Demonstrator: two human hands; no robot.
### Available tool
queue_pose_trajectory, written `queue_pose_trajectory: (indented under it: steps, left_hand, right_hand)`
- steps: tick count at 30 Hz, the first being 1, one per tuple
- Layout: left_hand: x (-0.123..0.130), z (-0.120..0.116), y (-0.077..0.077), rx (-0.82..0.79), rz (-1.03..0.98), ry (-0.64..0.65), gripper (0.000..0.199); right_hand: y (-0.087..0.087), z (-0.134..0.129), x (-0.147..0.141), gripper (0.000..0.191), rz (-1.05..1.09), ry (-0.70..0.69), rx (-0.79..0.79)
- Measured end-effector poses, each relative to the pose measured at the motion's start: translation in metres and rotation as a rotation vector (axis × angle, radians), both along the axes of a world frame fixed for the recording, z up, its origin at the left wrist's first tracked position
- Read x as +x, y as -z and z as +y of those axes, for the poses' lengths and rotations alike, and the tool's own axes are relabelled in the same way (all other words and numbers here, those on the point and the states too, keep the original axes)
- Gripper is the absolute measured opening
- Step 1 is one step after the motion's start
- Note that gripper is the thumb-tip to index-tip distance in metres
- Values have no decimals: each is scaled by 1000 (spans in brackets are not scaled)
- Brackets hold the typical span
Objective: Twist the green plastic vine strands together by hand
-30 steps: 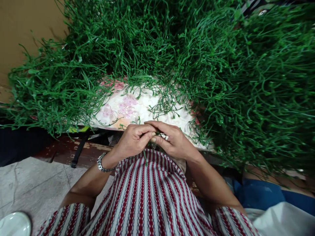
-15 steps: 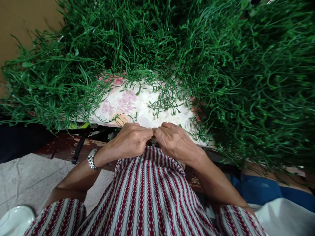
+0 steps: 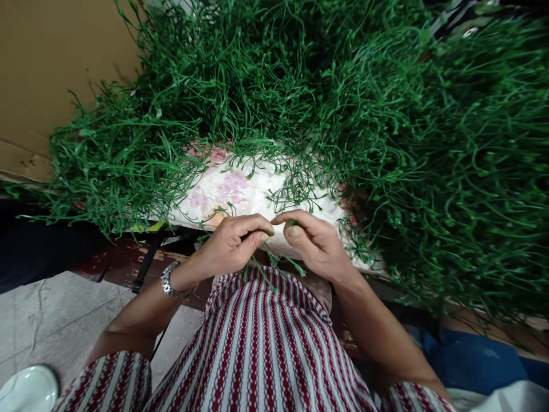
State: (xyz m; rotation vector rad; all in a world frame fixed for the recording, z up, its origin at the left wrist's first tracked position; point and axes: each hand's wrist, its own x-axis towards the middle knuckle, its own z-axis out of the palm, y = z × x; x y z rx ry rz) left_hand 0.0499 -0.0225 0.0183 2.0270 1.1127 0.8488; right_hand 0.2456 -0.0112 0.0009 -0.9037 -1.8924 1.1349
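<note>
My left hand (image 3: 240, 243) is closed in a pinch on a few thin green stems (image 3: 268, 269), which hang below the fingers over the striped apron. Close beside it, nearly fingertip to fingertip, my right hand (image 3: 315, 243) pinches a small bit of green stem (image 3: 292, 222) between thumb and bent forefinger. Both hands are held just above the near edge of a white floral cloth (image 3: 253, 186). Loose green stems (image 3: 298, 180) with small forked tips lie on that cloth, just beyond the fingers.
A large heap of the same stems (image 3: 266, 74) covers the back and both sides of the surface. Cardboard (image 3: 64, 63) stands at far left. A pale round dish (image 3: 32, 389) is low at left, and something blue (image 3: 476, 357) at lower right.
My hands have turned from knuckles up to thumbs showing, and the fingertips have parted slightly. Stems now show below my left fingers. The view has shifted, with more cardboard showing at left.
</note>
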Motion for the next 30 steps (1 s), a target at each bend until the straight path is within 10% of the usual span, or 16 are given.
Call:
queue_pose_trajectory:
  steps: [5, 14, 24, 30]
  left_hand:
    - [11, -6, 16, 88, -91, -123, 10]
    - [-2, -6, 12, -293, -141, 23, 6]
    - [-6, 1, 5, 3, 130, 180, 17]
    - [1, -7, 12, 67, -125, -29, 12]
  right_hand:
    - [15, -6, -22, 26, -9, -93, -139]
    - [19, -12, -16, 19, 12, -67, -37]
    - [14, -9, -10, 14, -271, -127, 349]
    - [19, -8, -16, 27, -154, -10, 351]
